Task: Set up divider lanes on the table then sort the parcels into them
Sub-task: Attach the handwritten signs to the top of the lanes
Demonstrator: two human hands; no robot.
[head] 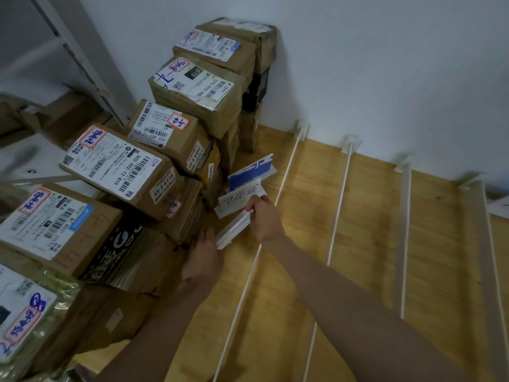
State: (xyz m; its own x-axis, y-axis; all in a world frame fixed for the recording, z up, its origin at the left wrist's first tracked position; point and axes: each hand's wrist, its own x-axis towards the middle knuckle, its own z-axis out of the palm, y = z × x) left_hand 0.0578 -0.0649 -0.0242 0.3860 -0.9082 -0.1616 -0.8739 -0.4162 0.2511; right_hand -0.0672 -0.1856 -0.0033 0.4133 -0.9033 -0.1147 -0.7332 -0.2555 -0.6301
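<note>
A: From the head view, what lies on the table?

B: It is a wood-grain top, pale and smooth. Thin white divider strips run across it toward the wall, standing well apart and forming lanes. Along the left edge, brown cardboard parcels are stacked in a stepped row, each bearing a white printed label with barcodes and red stamps; some are wrapped in glossy tape.

A: And the hands?

B: The right hand reaches forward, arm extended, its fingers curled round a flat white sign card held at its upper end. The left hand lies beside the parcel stack with its fingers at the card's lower end; whether it grips the card cannot be told.

A: Anything near them?

B: Just beyond stands a white card with handwriting, and behind it a blue-and-white card, both between the parcels and the first divider.
</note>
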